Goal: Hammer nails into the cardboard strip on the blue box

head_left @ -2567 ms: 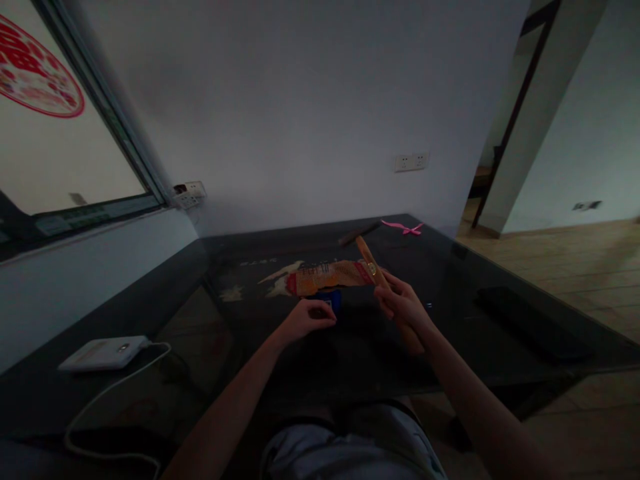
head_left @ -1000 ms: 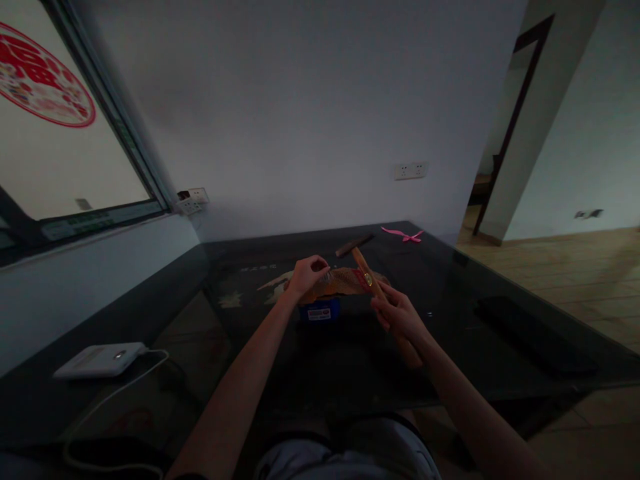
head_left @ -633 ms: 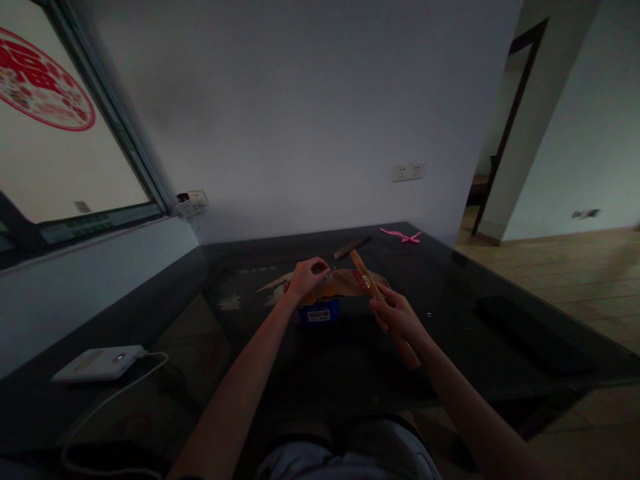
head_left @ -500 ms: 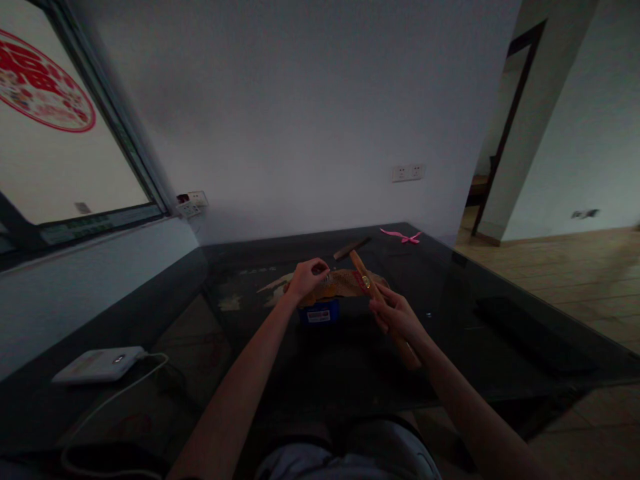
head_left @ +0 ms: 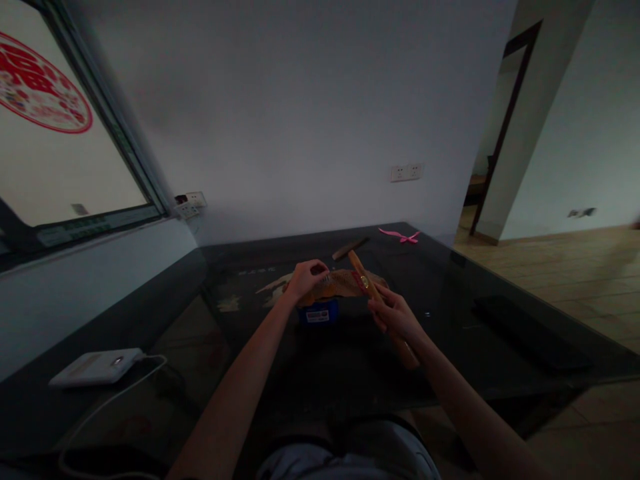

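Note:
My right hand (head_left: 395, 315) grips the wooden handle of a hammer (head_left: 361, 275), whose dark head (head_left: 350, 248) points away from me over the table. My left hand (head_left: 306, 278) is closed in a pinch above an orange printed board (head_left: 345, 283) lying on the dark glass table (head_left: 350, 360). What the fingers pinch is too small to make out. A small blue box (head_left: 319, 311) sits just under and in front of the left hand.
A pink ribbon (head_left: 400, 235) lies at the table's far edge. A white device with a cable (head_left: 95, 368) rests at the left. A dark flat object (head_left: 530, 331) lies at the right. A window stands at the left, a doorway at the right.
My left hand has lifted from the blue box up to the orange board and stays pinched there. The right hand with the hammer has barely shifted.

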A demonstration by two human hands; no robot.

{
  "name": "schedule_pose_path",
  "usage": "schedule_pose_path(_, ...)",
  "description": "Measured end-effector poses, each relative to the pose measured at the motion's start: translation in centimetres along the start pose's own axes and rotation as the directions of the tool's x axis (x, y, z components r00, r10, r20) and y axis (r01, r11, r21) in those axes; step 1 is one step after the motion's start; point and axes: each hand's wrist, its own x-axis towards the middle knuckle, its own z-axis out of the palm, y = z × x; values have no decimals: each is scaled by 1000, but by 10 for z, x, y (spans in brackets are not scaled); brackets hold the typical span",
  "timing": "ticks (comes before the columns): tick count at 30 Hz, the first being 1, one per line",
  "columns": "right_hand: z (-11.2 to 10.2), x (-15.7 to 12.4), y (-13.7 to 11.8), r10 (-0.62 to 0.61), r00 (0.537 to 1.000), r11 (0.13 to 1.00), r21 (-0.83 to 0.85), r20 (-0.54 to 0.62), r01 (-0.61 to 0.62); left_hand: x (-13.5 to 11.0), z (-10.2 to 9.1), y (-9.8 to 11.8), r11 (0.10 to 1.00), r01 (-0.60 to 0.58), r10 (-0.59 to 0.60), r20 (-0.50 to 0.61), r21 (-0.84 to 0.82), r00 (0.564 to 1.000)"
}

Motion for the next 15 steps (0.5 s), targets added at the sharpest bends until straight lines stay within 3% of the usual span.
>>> schedule_pose_path(6, 1, 0, -13, -31, 999, 995, -93, 41, 35, 2, 2, -5, 999, 21, -19, 33, -50, 999)
schedule_pose_path(15, -1, 1, -94, -29, 974, 856, -498, 224, 140, 6, 5, -17, 990, 97, -91, 65, -98, 994)
